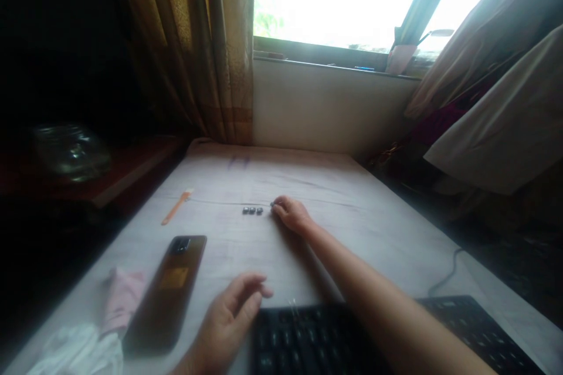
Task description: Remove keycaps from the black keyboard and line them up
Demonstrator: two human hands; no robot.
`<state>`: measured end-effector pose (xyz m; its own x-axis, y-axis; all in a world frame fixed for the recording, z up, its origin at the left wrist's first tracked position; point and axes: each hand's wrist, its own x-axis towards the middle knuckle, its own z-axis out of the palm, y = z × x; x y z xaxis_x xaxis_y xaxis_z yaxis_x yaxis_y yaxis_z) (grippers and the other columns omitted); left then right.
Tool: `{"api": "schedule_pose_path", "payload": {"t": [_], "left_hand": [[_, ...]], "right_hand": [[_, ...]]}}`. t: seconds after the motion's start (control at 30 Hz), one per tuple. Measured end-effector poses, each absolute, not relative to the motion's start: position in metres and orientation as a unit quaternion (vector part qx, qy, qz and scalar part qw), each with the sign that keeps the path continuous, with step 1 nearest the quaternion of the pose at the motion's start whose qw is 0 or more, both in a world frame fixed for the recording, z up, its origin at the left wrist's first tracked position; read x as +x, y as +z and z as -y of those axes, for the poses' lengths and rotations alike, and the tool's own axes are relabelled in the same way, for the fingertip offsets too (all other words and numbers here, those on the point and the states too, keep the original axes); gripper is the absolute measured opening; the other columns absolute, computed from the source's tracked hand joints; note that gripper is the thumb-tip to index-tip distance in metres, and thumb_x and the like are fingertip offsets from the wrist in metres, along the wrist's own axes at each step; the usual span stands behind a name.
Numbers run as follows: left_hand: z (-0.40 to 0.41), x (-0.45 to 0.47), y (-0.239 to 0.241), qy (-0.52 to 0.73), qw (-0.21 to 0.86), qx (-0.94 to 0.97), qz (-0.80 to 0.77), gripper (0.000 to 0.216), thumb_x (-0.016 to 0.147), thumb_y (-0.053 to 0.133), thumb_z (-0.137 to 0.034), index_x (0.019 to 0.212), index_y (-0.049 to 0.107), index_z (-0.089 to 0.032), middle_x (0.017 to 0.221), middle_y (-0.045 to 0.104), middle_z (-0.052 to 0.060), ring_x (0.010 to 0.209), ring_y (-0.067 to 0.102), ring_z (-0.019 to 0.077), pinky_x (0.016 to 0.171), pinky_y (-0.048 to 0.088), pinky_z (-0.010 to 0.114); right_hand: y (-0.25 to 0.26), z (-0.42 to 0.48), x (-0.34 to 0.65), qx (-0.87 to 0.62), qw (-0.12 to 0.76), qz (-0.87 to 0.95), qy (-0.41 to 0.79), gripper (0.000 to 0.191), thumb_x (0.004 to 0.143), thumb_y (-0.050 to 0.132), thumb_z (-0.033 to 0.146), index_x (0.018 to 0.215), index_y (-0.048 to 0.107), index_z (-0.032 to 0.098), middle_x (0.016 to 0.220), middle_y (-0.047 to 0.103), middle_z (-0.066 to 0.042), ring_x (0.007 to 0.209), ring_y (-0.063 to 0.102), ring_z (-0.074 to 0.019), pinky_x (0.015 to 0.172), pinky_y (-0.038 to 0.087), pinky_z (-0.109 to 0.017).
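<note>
My right hand (290,214) is reached out over the cloth-covered table, its fingertips pinched on a small dark keycap (272,204). Just left of it, three black keycaps (252,211) lie in a short row. Beneath my right forearm is a black keyboard (308,334), partly hidden by the arm. My left hand (231,313) rests by the keyboard's upper left corner, fingers loosely bent and thumb apart, with nothing in it. Pale, thin marks show at the keyboard's top edge, too blurred to make out.
A brown phone (169,299) lies face down on the left, beside a pink cloth (123,299) and a crumpled white item (79,351). Farther back is an orange-handled brush (176,208). The keyboard cable (448,275) runs off the right edge. Curtains (229,58) hang by the window.
</note>
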<state>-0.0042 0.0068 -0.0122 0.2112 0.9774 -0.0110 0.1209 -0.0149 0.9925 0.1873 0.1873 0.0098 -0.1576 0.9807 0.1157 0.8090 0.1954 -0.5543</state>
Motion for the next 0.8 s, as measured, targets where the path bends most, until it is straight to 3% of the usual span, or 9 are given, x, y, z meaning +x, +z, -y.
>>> {"api": "schedule_pose_path", "payload": {"t": [0.17,0.43,0.8], "left_hand": [[-0.007,-0.005,-0.013,0.404,0.522,0.594,-0.460,0.025,0.089,0.053,-0.037,0.110,0.060,-0.024,0.097,0.074,0.006,0.100,0.065,0.0233,0.093,0.047,0.036],[-0.007,-0.004,-0.012,0.392,0.528,0.594,-0.463,0.024,0.088,0.053,-0.031,0.110,0.059,-0.024,0.098,0.074,0.006,0.101,0.065,0.0227,0.093,0.048,0.035],[-0.005,-0.005,-0.012,0.390,0.516,0.604,-0.466,0.025,0.087,0.053,-0.030,0.110,0.060,-0.024,0.097,0.074,0.005,0.100,0.065,0.0228,0.092,0.048,0.036]], "right_hand": [[0.008,-0.179,0.189,-0.575,0.212,0.767,0.190,0.016,0.093,0.049,0.020,0.104,0.060,0.023,0.093,0.074,0.000,0.084,0.066,-0.0137,0.076,0.045,-0.024],[0.003,-0.184,0.188,-0.578,0.177,0.786,0.130,0.020,0.094,0.049,0.025,0.108,0.062,0.018,0.101,0.068,-0.009,0.093,0.060,-0.0193,0.080,0.041,-0.028],[0.000,-0.183,0.177,-0.583,0.167,0.790,0.093,0.018,0.090,0.057,0.025,0.102,0.070,0.022,0.106,0.071,-0.006,0.101,0.060,-0.0206,0.086,0.042,-0.028]]}}
